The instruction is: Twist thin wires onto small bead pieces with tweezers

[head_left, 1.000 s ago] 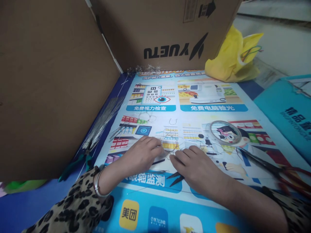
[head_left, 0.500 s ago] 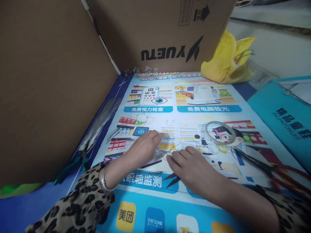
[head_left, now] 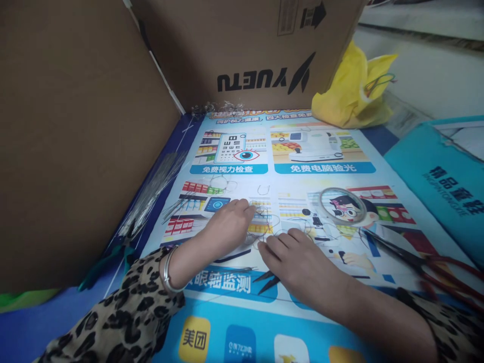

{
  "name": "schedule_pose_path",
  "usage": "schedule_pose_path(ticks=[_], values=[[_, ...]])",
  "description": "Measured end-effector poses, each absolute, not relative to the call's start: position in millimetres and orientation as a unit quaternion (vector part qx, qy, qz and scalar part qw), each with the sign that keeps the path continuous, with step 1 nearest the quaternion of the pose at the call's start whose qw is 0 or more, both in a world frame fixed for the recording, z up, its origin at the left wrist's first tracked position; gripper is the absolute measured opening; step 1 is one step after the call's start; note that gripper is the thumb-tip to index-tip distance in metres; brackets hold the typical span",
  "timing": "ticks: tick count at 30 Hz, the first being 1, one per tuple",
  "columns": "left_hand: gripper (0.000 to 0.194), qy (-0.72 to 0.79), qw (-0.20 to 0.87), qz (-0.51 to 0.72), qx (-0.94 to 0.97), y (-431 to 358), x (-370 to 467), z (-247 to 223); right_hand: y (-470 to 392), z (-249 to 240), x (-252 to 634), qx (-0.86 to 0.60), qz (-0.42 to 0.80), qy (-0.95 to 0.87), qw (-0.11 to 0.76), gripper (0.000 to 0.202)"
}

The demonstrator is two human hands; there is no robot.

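Observation:
Thin bent wire (head_left: pixel 273 222), shaped into loops, lies between my hands over the printed poster. My left hand (head_left: pixel 232 224) is closed at the wire's left side, its fingertips pressed together on it. Lower and to the right, my right hand (head_left: pixel 289 254) is closed too, with curled fingers at the near edge of the loops; its grip is partly hidden. Dark pointed plier tips (head_left: pixel 267 280) stick out from under my right hand, the rest covered. Further wire loops (head_left: pixel 219 184) and a small U-shaped piece (head_left: pixel 263 190) rest beyond my left hand.
A bundle of straight wires (head_left: pixel 153 194) and green-handled pliers (head_left: pixel 126 247) lie left. Red-handled scissors (head_left: pixel 423 262) and a tape roll (head_left: pixel 343 205) lie right. Cardboard (head_left: pixel 260 45) walls the back and left. A yellow bag (head_left: pixel 336 103) and turquoise box (head_left: pixel 427 161) stand right.
My left hand has shifted slightly, with its wrist turned a little and the bracelet moved right. My right hand stays almost still. The whole view has tilted slightly.

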State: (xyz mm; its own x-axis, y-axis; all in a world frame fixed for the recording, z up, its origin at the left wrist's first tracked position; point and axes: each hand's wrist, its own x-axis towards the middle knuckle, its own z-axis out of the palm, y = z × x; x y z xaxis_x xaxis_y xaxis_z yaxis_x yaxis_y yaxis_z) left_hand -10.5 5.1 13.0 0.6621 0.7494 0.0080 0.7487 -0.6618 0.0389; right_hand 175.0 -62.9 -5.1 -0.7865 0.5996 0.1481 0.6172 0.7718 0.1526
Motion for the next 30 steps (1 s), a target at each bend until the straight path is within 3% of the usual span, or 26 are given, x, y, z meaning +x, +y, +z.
schedule_pose_path(ticks=[30], values=[[0.039, 0.377, -0.031, 0.004, 0.926, -6, -15, 18, -70, 3, 167, -0.343, -0.119, -0.931, 0.034, 0.027]])
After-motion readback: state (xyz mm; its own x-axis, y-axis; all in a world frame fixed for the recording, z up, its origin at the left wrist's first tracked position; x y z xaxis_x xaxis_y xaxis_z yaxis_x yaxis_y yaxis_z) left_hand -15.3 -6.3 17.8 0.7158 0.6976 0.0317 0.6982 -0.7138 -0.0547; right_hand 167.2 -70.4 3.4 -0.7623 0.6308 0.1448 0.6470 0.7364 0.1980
